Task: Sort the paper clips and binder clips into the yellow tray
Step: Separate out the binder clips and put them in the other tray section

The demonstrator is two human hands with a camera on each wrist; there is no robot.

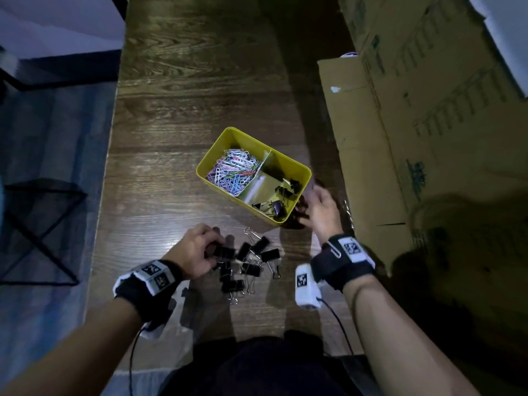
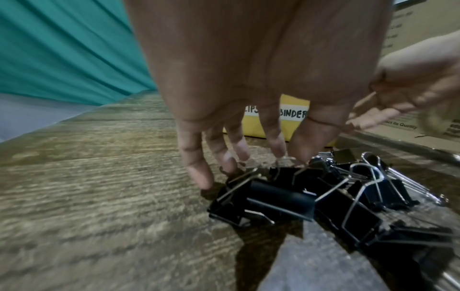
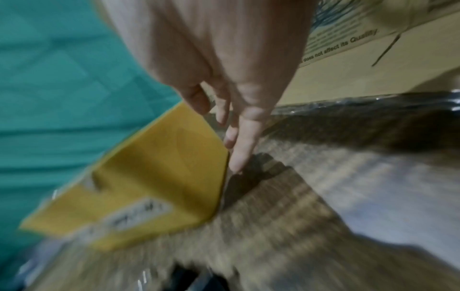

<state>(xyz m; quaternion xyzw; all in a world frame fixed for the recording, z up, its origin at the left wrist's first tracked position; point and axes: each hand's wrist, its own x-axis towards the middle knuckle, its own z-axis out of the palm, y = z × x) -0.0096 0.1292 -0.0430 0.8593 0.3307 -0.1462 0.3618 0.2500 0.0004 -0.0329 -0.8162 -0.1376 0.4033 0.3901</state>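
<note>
A yellow tray [image 1: 271, 149] stands mid-table, split by a divider. Coloured paper clips [image 1: 233, 171] fill its left compartment and a few black binder clips [image 1: 278, 201] lie in its right one. A pile of black binder clips [image 1: 248, 261] lies on the wood in front of the tray. My left hand [image 1: 220, 247] reaches down onto the pile's left side; in the left wrist view its thumb and forefinger [image 2: 291, 155] pinch a clip's wire handle in the pile [image 2: 323, 196]. My right hand [image 1: 310, 207] hovers empty beside the tray's near right corner [image 3: 161, 167], fingers [image 3: 236, 153] straight.
Large cardboard boxes [image 1: 414, 138] line the right side of the wooden table [image 1: 185, 81], close to the right hand. The table's left edge drops to a blue floor with a black wire frame [image 1: 37, 224]. A clear plastic bag [image 1: 177, 304] lies by my left wrist.
</note>
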